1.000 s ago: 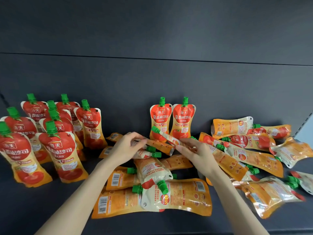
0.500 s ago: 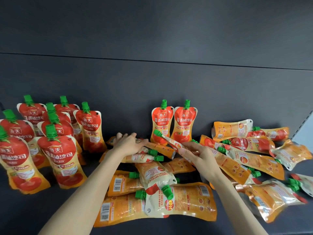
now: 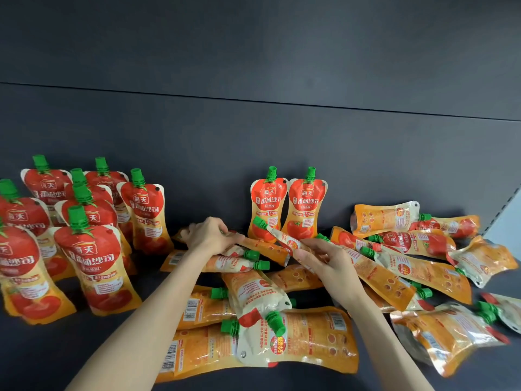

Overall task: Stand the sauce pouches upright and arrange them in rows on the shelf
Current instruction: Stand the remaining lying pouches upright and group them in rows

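Note:
Several red and orange sauce pouches with green caps stand upright in rows at the left [image 3: 93,258]. A pair of upright pouches [image 3: 287,204] stands at the back centre. Many more lie flat in a heap [image 3: 293,334] across the middle and right of the dark shelf [image 3: 42,356]. My left hand [image 3: 210,235] curls its fingers over a lying pouch [image 3: 262,245] at the back of the heap. My right hand [image 3: 327,259] pinches a tilted pouch [image 3: 282,238] whose green cap points up and left, in front of the upright pair.
The dark back wall [image 3: 253,150] rises right behind the upright pouches. A perforated shelf upright [image 3: 504,210] bounds the right side. Lying pouches [image 3: 423,235] crowd the right part of the shelf up to that side.
The view has tipped slightly upward, so everything sits lower in frame. My left hand has closed down onto the lying pouch. My right hand keeps hold of the tilted pouch.

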Tool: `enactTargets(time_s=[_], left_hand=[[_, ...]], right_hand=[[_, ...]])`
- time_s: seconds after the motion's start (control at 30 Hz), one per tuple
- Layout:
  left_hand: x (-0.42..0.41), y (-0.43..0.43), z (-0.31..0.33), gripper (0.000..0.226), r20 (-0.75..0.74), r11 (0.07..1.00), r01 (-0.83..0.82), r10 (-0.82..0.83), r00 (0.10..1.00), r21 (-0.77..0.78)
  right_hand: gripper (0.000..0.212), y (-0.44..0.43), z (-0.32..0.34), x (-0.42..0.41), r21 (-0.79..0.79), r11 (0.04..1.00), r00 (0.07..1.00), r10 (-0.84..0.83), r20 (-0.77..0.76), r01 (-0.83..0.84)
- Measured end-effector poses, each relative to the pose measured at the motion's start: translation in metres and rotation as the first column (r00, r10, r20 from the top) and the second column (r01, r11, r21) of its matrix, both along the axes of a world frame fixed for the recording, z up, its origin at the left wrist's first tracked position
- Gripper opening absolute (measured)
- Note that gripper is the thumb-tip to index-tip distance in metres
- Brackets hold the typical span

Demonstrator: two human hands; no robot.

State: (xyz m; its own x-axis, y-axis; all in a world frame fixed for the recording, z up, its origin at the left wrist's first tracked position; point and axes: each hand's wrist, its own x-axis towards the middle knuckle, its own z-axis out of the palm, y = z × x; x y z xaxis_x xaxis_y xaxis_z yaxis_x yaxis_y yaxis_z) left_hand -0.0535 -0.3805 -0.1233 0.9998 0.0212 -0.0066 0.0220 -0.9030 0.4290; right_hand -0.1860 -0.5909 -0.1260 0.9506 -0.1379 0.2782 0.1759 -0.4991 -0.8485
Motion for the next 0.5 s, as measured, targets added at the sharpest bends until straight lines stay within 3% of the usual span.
enactTargets(time_s=[0.1,0.27,0.5], left_hand=[[-0.003,0.001,0.004,0.038,0.065,0.961,-0.065,0.086,0.994,-0.268],[-0.022,0.0,0.015,0.036,0.143,0.796,-0.057,0.178,0.974,-0.603],[-0.064,-0.011,0.029,0.039,0.417,0.583,0.216,0.233,0.879,-0.783]], right_hand=[[0.045,0.0,0.0,0.0,0.009,1.0,1.0,0.006,-0.005,-0.006],[0.041,0.001,0.003,-0.002,0.013,1.0,1.0,0.013,0.008,-0.013],[0.047,-0.002,0.012,-0.007,-0.002,1.0,0.999,0.008,0.044,-0.008]])
